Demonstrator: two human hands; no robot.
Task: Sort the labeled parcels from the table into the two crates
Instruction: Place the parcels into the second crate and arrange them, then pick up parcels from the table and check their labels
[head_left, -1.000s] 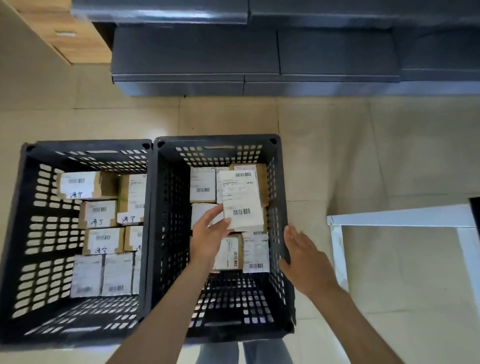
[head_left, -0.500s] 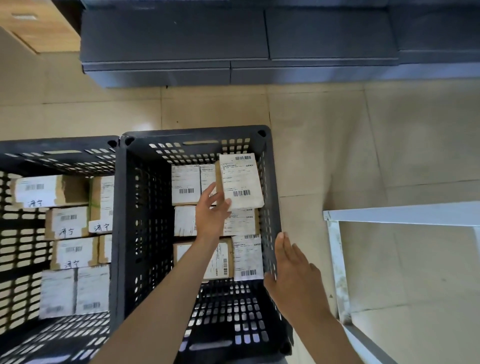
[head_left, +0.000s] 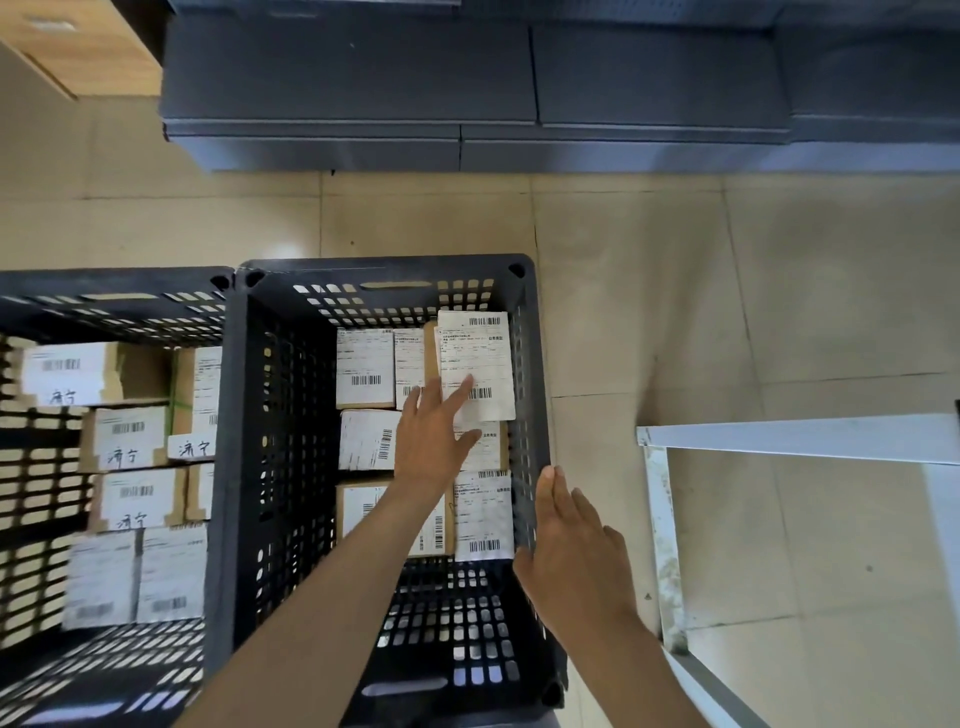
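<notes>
left arm: yours, bare forearm runs from the near edge up toward far-right
left hand (head_left: 434, 441): palm down, fingers straight and spread, pointing far-right, thumb out to the right
right arm: bare forearm comes in from near right, angled far-left
right hand (head_left: 574, 564): flat, fingers straight and together, pointing far, thumb at the left side, holds nothing

Left crate (head_left: 119, 306): cut off by left and bottom edges; near wall unseen.
Parcel labels (head_left: 475, 364): print too small to read.
Parcels under left hand (head_left: 431, 447): partly covered by palm and forearm.
Worktop (head_left: 800, 436): only frame corner shows; top surface out of view.
Right crate (head_left: 524, 291): near rim clipped at bottom edge.
</notes>
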